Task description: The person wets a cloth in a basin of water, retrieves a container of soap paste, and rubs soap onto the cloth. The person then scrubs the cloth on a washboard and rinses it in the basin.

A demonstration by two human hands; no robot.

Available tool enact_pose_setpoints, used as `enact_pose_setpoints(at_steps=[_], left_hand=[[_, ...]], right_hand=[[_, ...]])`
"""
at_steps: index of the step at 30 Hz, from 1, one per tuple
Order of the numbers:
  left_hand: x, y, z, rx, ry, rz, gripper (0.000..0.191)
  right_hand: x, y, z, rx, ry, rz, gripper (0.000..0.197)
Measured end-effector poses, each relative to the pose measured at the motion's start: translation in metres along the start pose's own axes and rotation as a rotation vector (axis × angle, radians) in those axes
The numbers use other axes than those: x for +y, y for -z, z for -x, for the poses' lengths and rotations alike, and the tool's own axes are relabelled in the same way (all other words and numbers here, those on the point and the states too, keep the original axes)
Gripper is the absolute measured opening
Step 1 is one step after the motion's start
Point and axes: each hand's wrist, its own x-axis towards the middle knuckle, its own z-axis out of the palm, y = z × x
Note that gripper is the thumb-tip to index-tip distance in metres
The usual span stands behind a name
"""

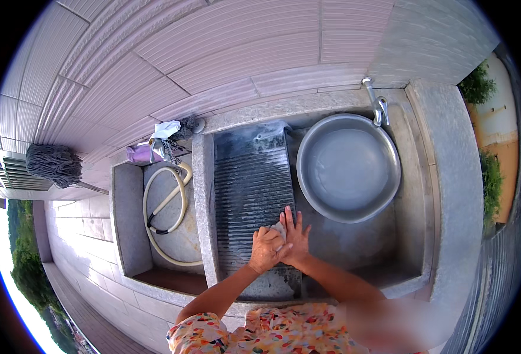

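My left hand (268,248) is closed around a small pale cloth (280,228), pressing it against the back and side of my right hand (296,236). My right hand is flat with its fingers spread, over the right edge of the ribbed stone washboard (253,190). Much of the cloth is hidden under my left fingers. Suds or wet streaks lie on the washboard's upper part. To the right, a round metal basin (349,168) holds cloudy water in the stone sink (362,248).
A metal faucet (379,110) juts over the basin's back rim. In the left basin compartment (130,217) lies a coiled cream hose (185,190). Cloths (167,129) and a purple item (141,153) are at its back edge. A grey mop head (54,164) stands farther left.
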Motion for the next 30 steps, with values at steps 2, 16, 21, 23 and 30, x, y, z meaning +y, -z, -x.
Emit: enact_pose_setpoints(at_steps=[2, 16, 21, 23, 30], left_hand=[[-0.002, 0.001, 0.007, -0.108, -0.196, -0.131, 0.017], [0.009, -0.001, 0.003, -0.045, -0.01, -0.023, 0.024], [-0.046, -0.012, -0.07, 0.14, 0.044, -0.37, 0.018], [-0.05, -0.02, -0.091, 0.123, 0.182, -0.402, 0.026], [0.015, 0.003, -0.036, -0.118, 0.401, -0.092, 0.034]], right_hand=[[0.001, 0.0, -0.002, -0.008, -0.033, 0.005, 0.093], [0.0, -0.001, 0.0, -0.029, -0.034, -0.004, 0.085], [-0.017, 0.006, -0.001, -0.043, -0.02, -0.056, 0.085], [-0.016, 0.002, 0.001, -0.022, -0.015, -0.072, 0.087], [-0.001, -0.005, -0.003, 0.015, -0.074, -0.059, 0.086]])
